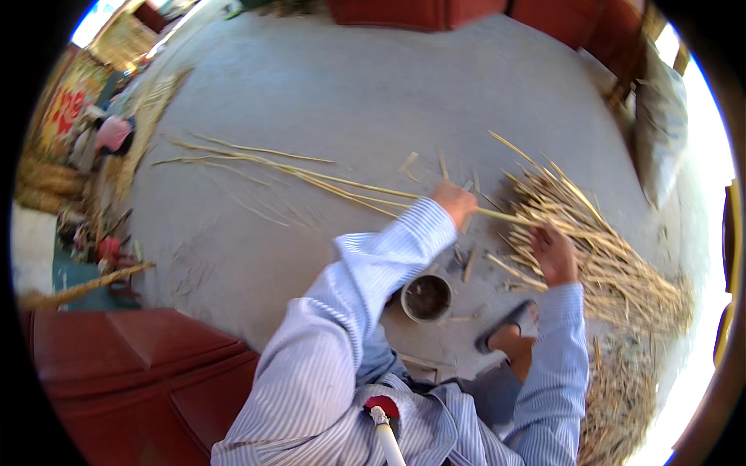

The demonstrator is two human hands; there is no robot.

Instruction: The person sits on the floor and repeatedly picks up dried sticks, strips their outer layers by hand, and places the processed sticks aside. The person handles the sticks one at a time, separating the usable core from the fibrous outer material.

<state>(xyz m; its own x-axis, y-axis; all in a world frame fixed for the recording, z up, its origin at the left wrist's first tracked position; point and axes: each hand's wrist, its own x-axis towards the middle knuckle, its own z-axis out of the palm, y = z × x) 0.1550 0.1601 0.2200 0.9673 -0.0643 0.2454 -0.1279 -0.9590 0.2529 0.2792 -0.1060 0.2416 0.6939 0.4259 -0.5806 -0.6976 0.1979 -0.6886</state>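
Note:
A long, thin yellowish stalk (501,215) runs between my two hands above the floor. My left hand (454,203) is closed around it. My right hand (554,255) pinches the stalk's right end, just at the edge of a pile of dry straw-coloured stalks (622,264). Left of my left hand, several long thin stems (311,174) stretch away across the floor; which of them is the held stalk's far part is hard to tell. Below my hands stands a round metal bowl (427,318) with something dark inside. Small cut pieces (469,266) lie beside it.
Dark red padded furniture (140,373) stands at the lower left and more red furniture (388,12) at the far edge. A pale sack (660,128) leans at the far right. Shredded straw (618,404) covers the floor at lower right. A cigarette (390,444) juts in at the bottom.

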